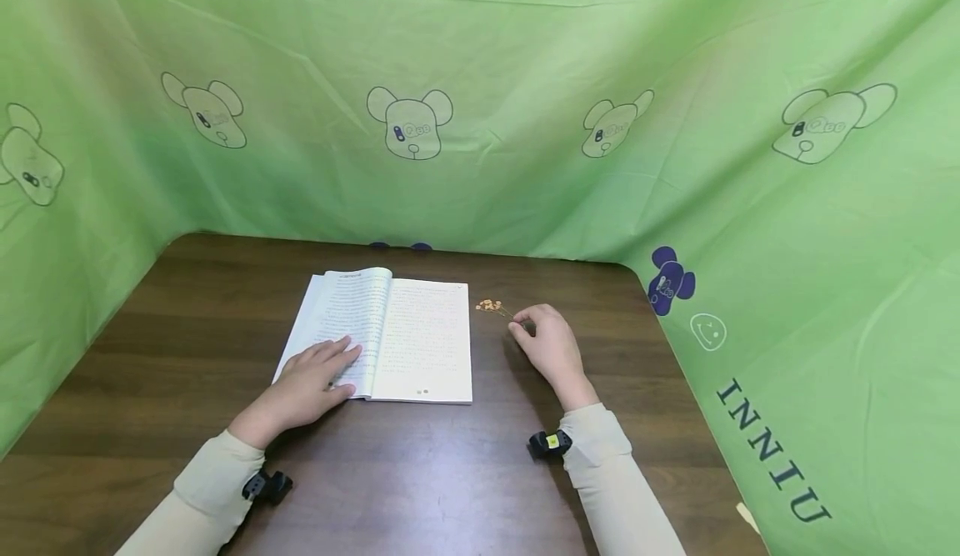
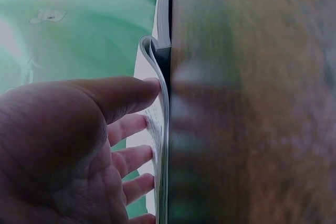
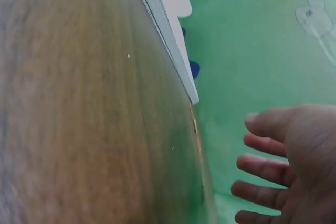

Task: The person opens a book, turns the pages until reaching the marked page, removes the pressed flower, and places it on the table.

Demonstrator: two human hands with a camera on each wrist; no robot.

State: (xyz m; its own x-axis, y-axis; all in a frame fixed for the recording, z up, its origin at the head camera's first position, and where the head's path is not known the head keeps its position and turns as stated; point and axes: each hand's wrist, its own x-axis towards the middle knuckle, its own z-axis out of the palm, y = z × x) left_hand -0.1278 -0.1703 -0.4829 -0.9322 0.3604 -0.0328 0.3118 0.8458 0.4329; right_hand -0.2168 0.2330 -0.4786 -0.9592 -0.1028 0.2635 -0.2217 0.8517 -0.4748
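An open book (image 1: 422, 339) lies on the table, its left pages bulging up near the spine. My left hand (image 1: 311, 381) rests on the lower part of the left pages, fingers spread. In the left wrist view the thumb (image 2: 137, 95) and fingertips press on the curved paper. Right of the book lies a small dried flower sprig (image 1: 489, 306) with orange blossoms and a thin stem. My right hand (image 1: 551, 343) is at the stem's end, thumb and forefinger apart. The right wrist view shows the fingers (image 3: 262, 169) loosely bent, with nothing between them and the thumb.
The dark wooden table (image 1: 420, 473) has a green cloth (image 1: 510, 197) with bear drawings hanging behind it and along both sides. A black wrist camera (image 1: 266, 486) sits on the left cuff, another camera (image 1: 550, 444) on the right.
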